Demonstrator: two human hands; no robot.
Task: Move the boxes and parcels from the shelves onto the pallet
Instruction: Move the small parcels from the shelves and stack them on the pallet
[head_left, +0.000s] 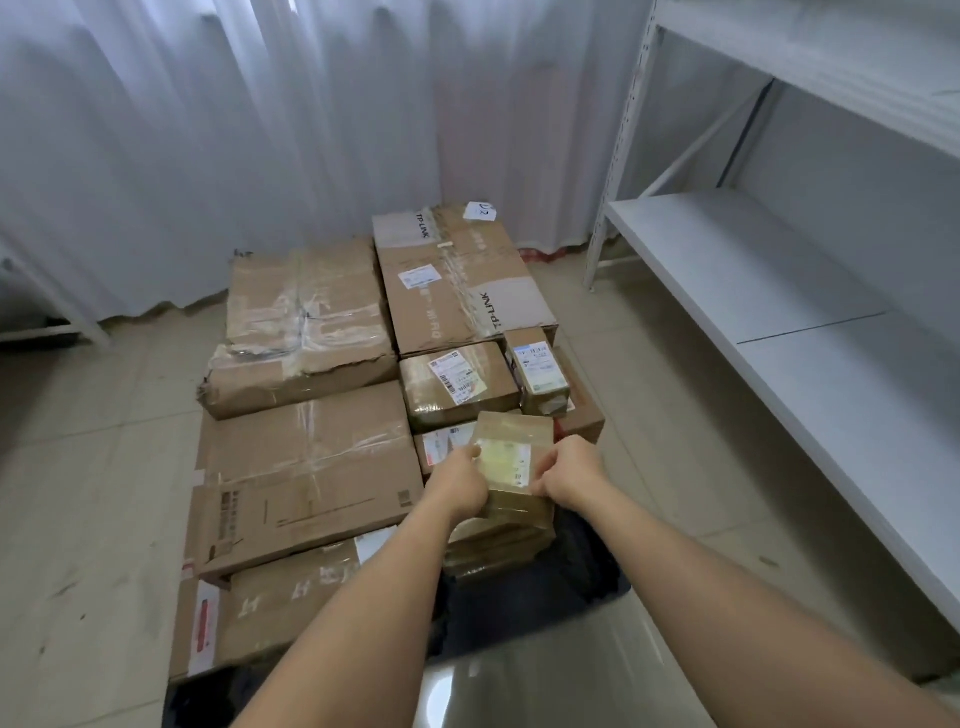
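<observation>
Both hands are gripping one small taped parcel (511, 457) just right of the frame's centre, the left hand (460, 486) and right hand (569, 475) pinching its opposite sides above a short stack of similar parcels (496, 545). It should probably be going down flat and square on that stack, edges aligned, so nothing is tipping off the dark pallet (519, 608). Four large boxes are filling the centre-left, a fifth lying at the lower left, with three small labelled ones beside them; the white shelves (779, 291) at right are showing nothing.

Boxes (311, 467) on pallet (519, 613); shelves (753, 270) to its right

Both forearms are bare to the edge of view, with no sleeve, watch or ring on the left hand (460, 480) or right hand (569, 470).
</observation>
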